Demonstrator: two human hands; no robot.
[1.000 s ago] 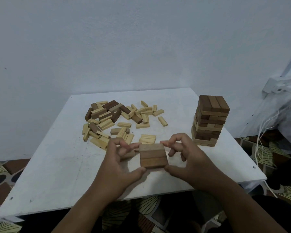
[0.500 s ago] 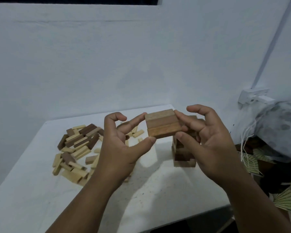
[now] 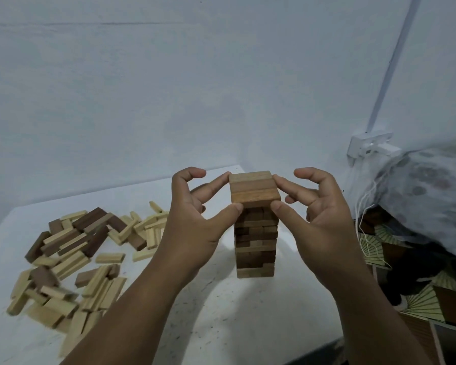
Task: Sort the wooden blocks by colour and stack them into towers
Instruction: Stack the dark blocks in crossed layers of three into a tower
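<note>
A row of three brown blocks (image 3: 254, 188) sits at the top of the brown tower (image 3: 256, 243), which stands on the white table (image 3: 234, 312). My left hand (image 3: 195, 222) pinches the row's left side with thumb and forefinger. My right hand (image 3: 316, 214) pinches its right side the same way. Whether the row rests fully on the tower I cannot tell. A loose heap of pale and dark blocks (image 3: 79, 251) lies on the table to the left.
The grey wall rises close behind the table. A white socket box (image 3: 366, 146) with a conduit is fixed to the wall at right. A patterned cloth bundle (image 3: 427, 196) with white strings sits right of the table, above a patterned floor.
Both hands lifted the row of three brown blocks off the table's front, carried it right and up, and now hold it on top of the brown tower. The view swung right.
</note>
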